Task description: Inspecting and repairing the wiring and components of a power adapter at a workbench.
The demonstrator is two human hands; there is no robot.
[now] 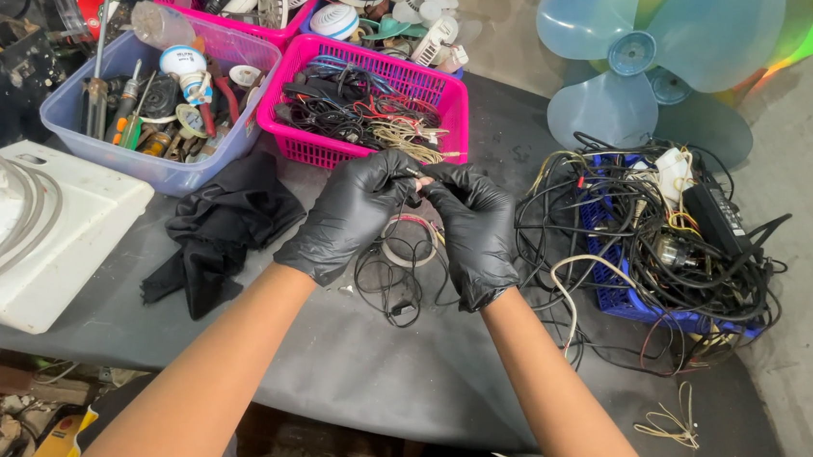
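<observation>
My left hand (354, 217) and right hand (474, 234), black-gloved, both pinch thin black wire (392, 290) above dark tabletop (395, 373); loops dangle tangled. Blue basket (628, 299) of cables unsorted; pink basket (335, 150) part-filled.

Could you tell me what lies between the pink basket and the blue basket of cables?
In the head view, only bare dark table cover separates the pink plastic basket from the blue plastic basket.

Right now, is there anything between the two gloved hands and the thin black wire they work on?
Nothing visible. The left hand and the right hand both pinch the thin black wire directly at its top, and its loops hang freely below onto the dark table cover.
</observation>
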